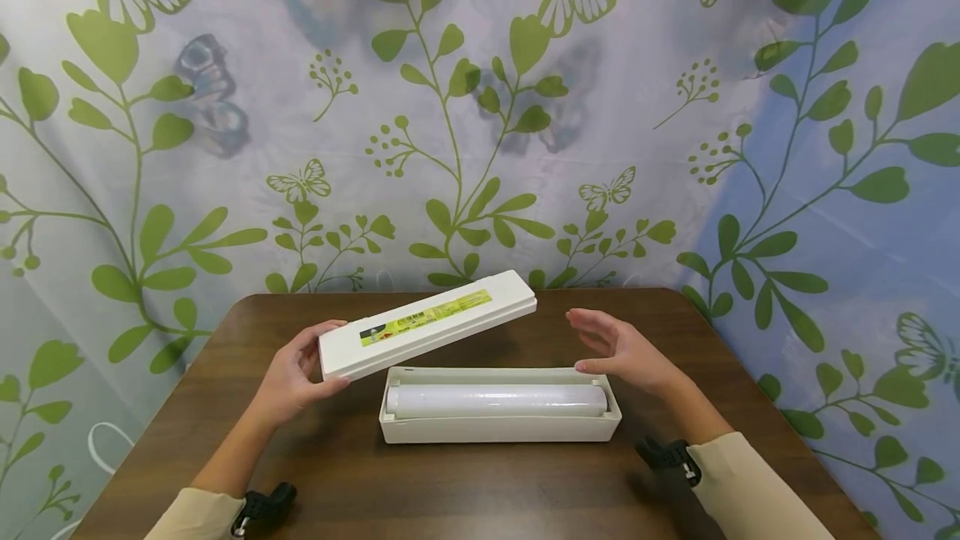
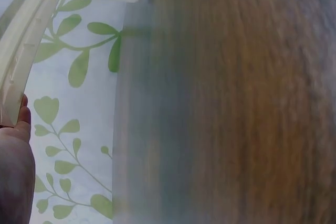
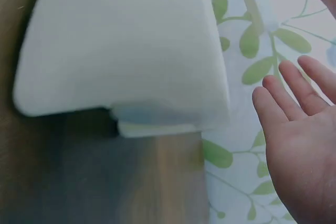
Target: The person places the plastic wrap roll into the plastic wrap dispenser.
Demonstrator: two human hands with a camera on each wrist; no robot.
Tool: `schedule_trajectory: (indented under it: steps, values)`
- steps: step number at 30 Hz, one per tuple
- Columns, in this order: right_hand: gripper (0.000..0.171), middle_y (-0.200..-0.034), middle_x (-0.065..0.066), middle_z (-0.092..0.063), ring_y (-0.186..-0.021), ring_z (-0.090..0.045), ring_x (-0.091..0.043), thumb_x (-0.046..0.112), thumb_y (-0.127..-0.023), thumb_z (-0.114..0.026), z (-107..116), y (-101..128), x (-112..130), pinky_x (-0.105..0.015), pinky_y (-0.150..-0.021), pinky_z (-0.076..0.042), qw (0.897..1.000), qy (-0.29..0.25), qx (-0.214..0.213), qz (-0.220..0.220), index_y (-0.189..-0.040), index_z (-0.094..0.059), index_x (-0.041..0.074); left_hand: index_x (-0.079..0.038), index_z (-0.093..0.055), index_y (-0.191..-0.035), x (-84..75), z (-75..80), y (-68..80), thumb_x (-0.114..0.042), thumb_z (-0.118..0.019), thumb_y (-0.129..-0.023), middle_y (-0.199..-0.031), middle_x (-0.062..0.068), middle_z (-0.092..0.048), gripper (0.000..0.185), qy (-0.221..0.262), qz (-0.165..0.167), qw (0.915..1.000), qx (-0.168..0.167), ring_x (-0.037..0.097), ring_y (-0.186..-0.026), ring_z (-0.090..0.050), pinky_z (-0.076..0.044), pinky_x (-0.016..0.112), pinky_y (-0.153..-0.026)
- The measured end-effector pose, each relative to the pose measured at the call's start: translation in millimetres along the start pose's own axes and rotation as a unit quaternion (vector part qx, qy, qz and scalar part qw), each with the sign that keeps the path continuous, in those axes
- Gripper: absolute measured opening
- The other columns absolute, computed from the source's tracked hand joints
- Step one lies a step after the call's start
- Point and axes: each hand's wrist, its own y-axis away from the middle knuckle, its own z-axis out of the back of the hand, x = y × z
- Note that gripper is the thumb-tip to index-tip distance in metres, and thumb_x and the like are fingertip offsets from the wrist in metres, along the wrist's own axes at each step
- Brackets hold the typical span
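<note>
My left hand (image 1: 300,369) grips the left end of a long white lid (image 1: 435,332) with a yellow-green label on top. The lid is tilted, its right end raised, behind and above a white box (image 1: 498,430). Inside the box on the table lies a roll of plastic wrap (image 1: 498,400). My right hand (image 1: 622,352) hovers by the box's right end, fingers extended and holding nothing. In the right wrist view the box end (image 3: 121,51) looms large beside the spread fingers (image 3: 270,100). The left wrist view shows the lid (image 2: 26,45) above the hand (image 2: 16,166).
A dark brown wooden table (image 1: 337,482) bears the box. Behind it hangs a pale curtain (image 1: 480,190) printed with green leaves and butterflies. Black straps (image 1: 671,457) circle both wrists. A white cord (image 1: 101,444) shows at the table's left side.
</note>
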Motion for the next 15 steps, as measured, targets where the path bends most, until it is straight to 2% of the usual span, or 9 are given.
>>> schedule_trajectory:
  steps: [2,5,15]
  values:
    - [0.086,-0.161,-0.021,-0.038,-0.15,-0.034,-0.042,0.01,-0.085,-0.083,-0.1,-7.7,2.9,-0.039,-0.117,-0.038,1.0,0.007,-0.001,-0.002,-0.155,-0.035,0.0,0.007,-0.049,-0.139,-1.2,-1.0,0.4,0.018,-0.083,-0.07,-0.142,0.025,-0.05,0.077,-0.001,0.0,1.0,0.001,0.005,-0.121,-0.055,-0.049,0.01,-0.097]
    - [0.085,-0.161,-0.019,-0.038,-0.151,-0.032,-0.043,0.011,-0.085,-0.083,0.8,-18.4,7.2,-0.046,-0.118,-0.035,1.0,0.009,-0.002,-0.006,-0.155,-0.036,0.001,0.007,-0.048,-0.14,-4.0,-2.8,0.4,0.018,-0.082,-0.071,-0.143,0.026,-0.049,0.077,0.001,-0.002,1.0,0.006,0.006,-0.122,-0.055,-0.049,0.011,-0.097]
    - [0.09,-0.165,-0.017,-0.034,-0.153,-0.031,-0.04,0.015,-0.085,-0.085,1.3,-43.2,7.8,-0.046,-0.12,-0.035,0.999,0.005,0.002,-0.033,-0.157,-0.033,0.005,0.006,-0.048,-0.139,-10.5,-10.5,-0.2,0.019,-0.082,-0.07,-0.145,0.021,-0.05,0.078,0.022,-0.005,0.9996,0.017,0.008,-0.122,-0.056,-0.051,0.014,-0.096]
